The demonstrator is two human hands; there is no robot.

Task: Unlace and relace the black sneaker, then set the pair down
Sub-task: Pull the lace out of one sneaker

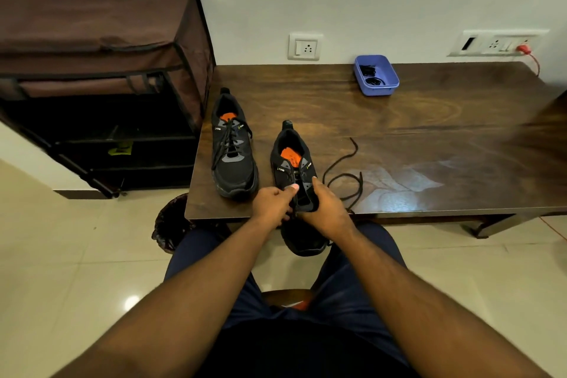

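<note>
While both hands (302, 207) clasp the sneaker (294, 169), its lace (343, 176) trails loose.

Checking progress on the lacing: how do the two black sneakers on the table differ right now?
The left sneaker is laced and stands untouched; the right sneaker is held at its toe by the left hand and right hand, its lace trailing loose over the table. Both have orange insoles.

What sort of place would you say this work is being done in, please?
Probably a room in a home: a fabric-covered shoe rack stands against the wall beside a low wooden table, on a tiled floor, with wall sockets above the table.
</note>
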